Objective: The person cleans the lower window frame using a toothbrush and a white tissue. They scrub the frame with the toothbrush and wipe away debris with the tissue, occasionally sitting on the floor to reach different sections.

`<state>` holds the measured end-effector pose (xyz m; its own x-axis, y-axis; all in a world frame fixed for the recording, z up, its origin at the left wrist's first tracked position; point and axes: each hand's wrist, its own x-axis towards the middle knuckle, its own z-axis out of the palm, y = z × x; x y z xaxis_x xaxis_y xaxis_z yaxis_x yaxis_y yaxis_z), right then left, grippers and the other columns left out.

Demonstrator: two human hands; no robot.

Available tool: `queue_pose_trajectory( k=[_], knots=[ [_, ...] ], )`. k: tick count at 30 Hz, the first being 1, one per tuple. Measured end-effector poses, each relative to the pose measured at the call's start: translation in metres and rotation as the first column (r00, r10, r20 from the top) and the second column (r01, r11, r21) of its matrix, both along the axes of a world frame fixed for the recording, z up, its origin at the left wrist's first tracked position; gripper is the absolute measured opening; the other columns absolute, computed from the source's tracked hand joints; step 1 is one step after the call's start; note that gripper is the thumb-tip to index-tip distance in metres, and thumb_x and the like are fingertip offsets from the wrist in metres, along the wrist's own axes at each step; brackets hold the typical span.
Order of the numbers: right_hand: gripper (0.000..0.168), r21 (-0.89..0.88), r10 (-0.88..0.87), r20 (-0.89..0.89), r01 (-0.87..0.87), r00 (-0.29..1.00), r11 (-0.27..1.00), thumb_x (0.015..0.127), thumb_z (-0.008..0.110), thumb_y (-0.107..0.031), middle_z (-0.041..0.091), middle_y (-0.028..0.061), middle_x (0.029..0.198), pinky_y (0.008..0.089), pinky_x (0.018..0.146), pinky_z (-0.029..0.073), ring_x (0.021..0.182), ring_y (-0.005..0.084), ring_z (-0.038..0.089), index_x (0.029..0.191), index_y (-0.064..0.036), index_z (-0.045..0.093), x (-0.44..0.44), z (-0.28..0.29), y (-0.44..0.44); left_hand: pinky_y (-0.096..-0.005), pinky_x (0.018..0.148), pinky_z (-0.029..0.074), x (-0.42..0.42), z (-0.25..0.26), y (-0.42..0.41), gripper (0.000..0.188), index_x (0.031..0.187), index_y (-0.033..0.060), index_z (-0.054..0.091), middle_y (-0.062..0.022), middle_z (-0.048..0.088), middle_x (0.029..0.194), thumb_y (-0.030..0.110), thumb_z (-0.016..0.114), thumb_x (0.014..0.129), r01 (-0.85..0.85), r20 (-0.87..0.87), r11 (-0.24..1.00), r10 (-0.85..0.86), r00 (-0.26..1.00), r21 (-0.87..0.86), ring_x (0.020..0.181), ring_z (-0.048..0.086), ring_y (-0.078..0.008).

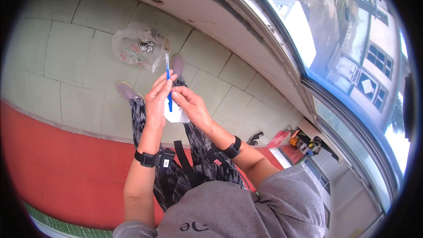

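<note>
Both my hands are raised together in front of my legs. My left hand (159,96) holds a slim blue-handled brush (170,100), its handle passing between the fingers. The brush's flat bristled end points away from me, over the edge of the bag on the floor. My right hand (193,104) touches the handle's lower part with thumb and forefinger. A white piece of sheet material (176,114), perhaps paper or cloth, lies under the handle between my palms; which hand bears it I cannot tell.
A translucent plastic bag (130,48) with crumpled waste stands on the tiled floor (71,44) beyond my shoes. A wall with a window frame (305,78) runs along the right. To the left is a red surface (62,152). Dark shoes (255,138) and assorted items lie further right.
</note>
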<state>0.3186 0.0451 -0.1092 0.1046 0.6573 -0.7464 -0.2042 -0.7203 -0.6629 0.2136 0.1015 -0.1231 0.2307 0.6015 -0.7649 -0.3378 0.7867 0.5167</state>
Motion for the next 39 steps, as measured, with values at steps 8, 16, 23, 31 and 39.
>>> queue_pose_trajectory(
  k=[8,16,23,31,39],
  knots=[
    [0.021,0.268,-0.179,0.105,0.146,0.978,0.952,0.092,0.050,-0.020,0.061,0.0045,0.085,0.0234,0.070,0.043,0.074,0.0099,0.055,0.100,0.000,0.051,0.080,0.099,-0.050,-0.0273,0.091,0.039,0.067,0.100,-0.019,0.032,0.115,0.0002,0.057,-0.0072,0.055,0.118,0.016,0.058,0.087,0.447,0.008,0.851,-0.467,0.884,0.277,0.108,0.050,-0.0146],
    [0.028,0.172,-0.316,0.743,0.287,0.590,0.942,0.091,0.044,-0.022,0.056,0.0031,0.072,0.0259,0.063,0.043,0.064,0.0113,0.052,0.116,-0.013,0.053,0.217,0.123,-0.117,-0.0270,0.094,0.035,0.039,0.078,-0.032,0.035,0.119,0.0082,0.055,-0.0043,0.061,0.109,0.018,0.059,0.086,0.655,-0.352,0.735,-0.574,0.739,0.177,0.105,0.051,-0.0108],
    [0.029,-0.026,-0.046,0.975,0.322,0.216,0.946,0.087,0.050,-0.033,0.055,0.0023,0.078,0.0337,0.066,0.045,0.073,0.0213,0.056,0.115,-0.032,0.058,0.325,0.115,-0.181,-0.0302,0.097,0.032,-0.033,0.064,-0.030,0.036,0.120,0.0039,0.053,-0.0088,0.061,0.109,0.015,0.056,0.086,0.651,-0.502,0.759,-0.553,0.665,0.025,0.109,0.050,-0.0162],
    [0.022,-0.310,0.318,0.948,0.196,-0.010,0.930,0.085,0.050,-0.027,0.062,0.0089,0.079,0.0421,0.065,0.049,0.073,0.0310,0.062,0.100,-0.024,0.066,0.359,0.109,-0.148,-0.0317,0.099,0.030,-0.067,0.074,-0.030,0.034,0.118,0.0033,0.054,-0.0080,0.062,0.108,0.017,0.056,0.086,0.597,-0.592,0.802,-0.489,0.640,-0.017,0.112,0.048,-0.0177],
    [0.017,-0.414,0.420,0.907,-0.154,0.014,0.897,0.083,0.047,-0.017,0.061,0.0139,0.074,0.0434,0.062,0.048,0.070,0.0327,0.062,0.081,-0.008,0.062,0.312,0.117,-0.065,-0.0305,0.098,0.030,-0.061,0.067,-0.041,0.033,0.118,0.0031,0.054,-0.0078,0.062,0.108,0.015,0.055,0.087,0.571,-0.581,0.820,-0.483,0.655,-0.038,0.112,0.049,-0.0170]
  ],
)
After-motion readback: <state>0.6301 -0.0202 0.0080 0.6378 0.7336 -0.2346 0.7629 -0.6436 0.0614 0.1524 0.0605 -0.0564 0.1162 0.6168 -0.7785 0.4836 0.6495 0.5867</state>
